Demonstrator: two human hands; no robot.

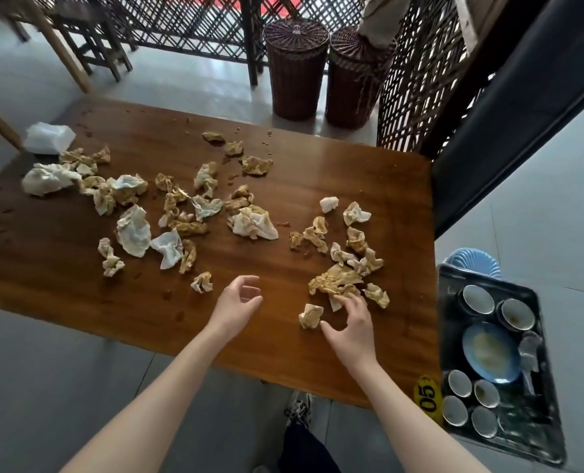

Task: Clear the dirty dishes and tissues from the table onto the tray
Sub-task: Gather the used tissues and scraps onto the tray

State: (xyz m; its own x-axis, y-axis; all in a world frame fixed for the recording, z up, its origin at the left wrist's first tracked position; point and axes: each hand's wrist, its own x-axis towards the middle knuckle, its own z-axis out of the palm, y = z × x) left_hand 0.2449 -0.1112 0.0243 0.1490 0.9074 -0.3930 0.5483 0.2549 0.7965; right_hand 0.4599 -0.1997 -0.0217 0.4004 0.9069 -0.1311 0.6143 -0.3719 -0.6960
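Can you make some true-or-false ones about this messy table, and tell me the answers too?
1. The bowls are already sitting in the tray. True.
2. All the tissues are gone from the table. False: lots of crumpled, stained tissues are scattered over it.
3. The left hand is holding a tissue. False: its fingers are loosely curled and hold nothing.
4. Two woven baskets stand on the floor beyond the table. True.
5. The plate in the tray is red. False: it is blue.
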